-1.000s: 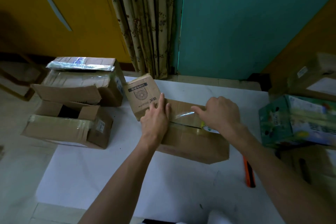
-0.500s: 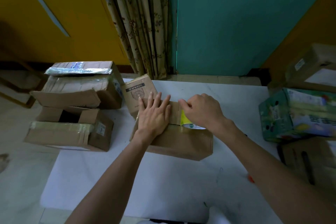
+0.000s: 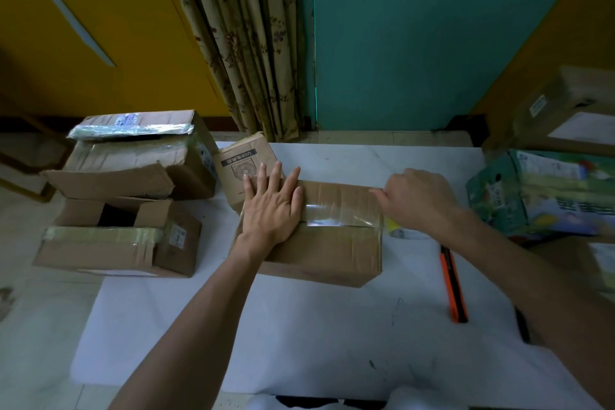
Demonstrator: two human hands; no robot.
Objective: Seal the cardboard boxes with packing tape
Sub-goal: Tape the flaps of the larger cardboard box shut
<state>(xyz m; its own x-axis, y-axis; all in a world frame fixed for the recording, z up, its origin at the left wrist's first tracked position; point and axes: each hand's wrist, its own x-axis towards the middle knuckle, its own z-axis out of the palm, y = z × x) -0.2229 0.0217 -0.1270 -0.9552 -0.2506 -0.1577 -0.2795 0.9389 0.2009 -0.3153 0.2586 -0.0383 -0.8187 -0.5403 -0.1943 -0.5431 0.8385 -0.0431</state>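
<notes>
A brown cardboard box (image 3: 327, 251) lies closed on the white table (image 3: 299, 336). A strip of clear packing tape (image 3: 336, 215) runs along its top seam. My left hand (image 3: 273, 206) presses flat on the box's left end, fingers straight, over the tape's start. My right hand (image 3: 417, 198) is curled at the box's right edge and grips the tape roll (image 3: 401, 231), which is mostly hidden under it; only a white and yellow bit shows.
A small printed carton (image 3: 241, 165) stands behind the box. Two more cardboard boxes (image 3: 133, 160) (image 3: 116, 240) sit at the left. An orange utility knife (image 3: 452, 283) lies right of the box. A green printed box (image 3: 545, 191) and other cartons crowd the right edge.
My right hand has pulled the roll rightward along the seam to the box's right edge, laying tape. My left hand stayed pressed on the left end.
</notes>
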